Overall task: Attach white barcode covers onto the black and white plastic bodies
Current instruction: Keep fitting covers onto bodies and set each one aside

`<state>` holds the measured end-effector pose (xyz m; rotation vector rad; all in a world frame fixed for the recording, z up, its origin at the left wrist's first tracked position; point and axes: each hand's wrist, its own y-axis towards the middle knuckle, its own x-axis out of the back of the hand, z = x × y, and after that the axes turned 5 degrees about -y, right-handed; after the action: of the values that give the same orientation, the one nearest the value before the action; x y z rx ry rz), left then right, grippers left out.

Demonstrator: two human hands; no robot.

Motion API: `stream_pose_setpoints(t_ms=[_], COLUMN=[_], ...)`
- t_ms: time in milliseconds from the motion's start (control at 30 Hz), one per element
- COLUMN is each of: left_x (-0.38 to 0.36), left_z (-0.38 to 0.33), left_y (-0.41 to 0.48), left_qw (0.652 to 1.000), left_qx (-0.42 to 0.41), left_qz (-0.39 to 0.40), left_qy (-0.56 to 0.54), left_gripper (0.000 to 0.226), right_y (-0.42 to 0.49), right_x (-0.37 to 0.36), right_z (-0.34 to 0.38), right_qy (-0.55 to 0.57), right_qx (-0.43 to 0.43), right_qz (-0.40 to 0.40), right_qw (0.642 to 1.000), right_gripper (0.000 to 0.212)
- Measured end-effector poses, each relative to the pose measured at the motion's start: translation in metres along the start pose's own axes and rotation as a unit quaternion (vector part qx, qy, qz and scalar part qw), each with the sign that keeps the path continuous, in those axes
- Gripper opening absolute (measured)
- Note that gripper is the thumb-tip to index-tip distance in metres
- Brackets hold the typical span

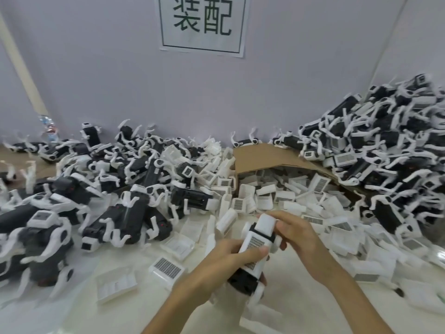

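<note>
My left hand (230,257) grips a black and white plastic body (248,273) near the table's front middle, thumb lying across a white barcode cover (255,242) that sits on the body's upper side. My right hand (295,233) pinches the cover's far end, fingers curled around it. White legs of the body stick out below my left hand. Loose white barcode covers (167,267) lie scattered on the white table (134,309), some face up with grey barcode grids, some face down.
A pile of black and white bodies (101,201) fills the left side. A taller heap of bodies (385,150) rises at the right. A torn cardboard box (262,157) spills covers in the middle back. A grey wall carries a printed sign (203,24).
</note>
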<state>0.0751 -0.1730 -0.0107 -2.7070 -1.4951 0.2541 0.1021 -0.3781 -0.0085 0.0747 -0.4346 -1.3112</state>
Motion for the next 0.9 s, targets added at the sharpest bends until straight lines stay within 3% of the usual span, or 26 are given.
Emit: stream_pose_setpoints(t_ms=[267,400,500,567,667,767,800,900], left_x=[-0.001,-0.006,-0.003,0.003,0.007,0.004,0.003,0.006], left_z=[0.002,0.006,0.004,0.004,0.005,0.007,0.007,0.009], left_y=[0.007,0.011,0.013,0.013,0.014,0.014,0.014,0.016], left_qw=[0.998,0.966,0.935,0.918,0.902,0.893,0.889,0.872], left_qx=[0.010,-0.121,-0.217,-0.250,-0.265,-0.273,-0.273,-0.249], left_qz=[-0.035,-0.190,-0.279,-0.308,-0.339,-0.351,-0.356,-0.382], left_qy=[0.048,0.131,0.037,0.012,0.042,0.073,0.096,0.176], left_gripper=[0.064,0.056,0.038,0.030,0.031,0.023,0.022,0.027], right_y=[-0.006,-0.005,0.011,0.033,0.071,0.101,0.105,0.102], right_x=[0.006,0.017,0.043,0.073,0.142,0.195,0.202,0.174], right_z=[0.007,0.016,0.037,0.063,0.118,0.166,0.172,0.153], right_qy=[0.017,0.012,-0.031,-0.067,-0.023,0.194,0.197,0.052], right_qx=[-0.057,-0.087,-0.091,-0.083,-0.042,0.021,0.016,0.021], right_qz=[0.068,0.066,0.025,-0.043,-0.271,-0.334,-0.355,-0.418], right_qw=[0.996,0.994,0.995,0.993,0.961,0.922,0.914,0.907], right_gripper=[0.026,0.027,0.022,0.021,0.031,0.046,0.046,0.024])
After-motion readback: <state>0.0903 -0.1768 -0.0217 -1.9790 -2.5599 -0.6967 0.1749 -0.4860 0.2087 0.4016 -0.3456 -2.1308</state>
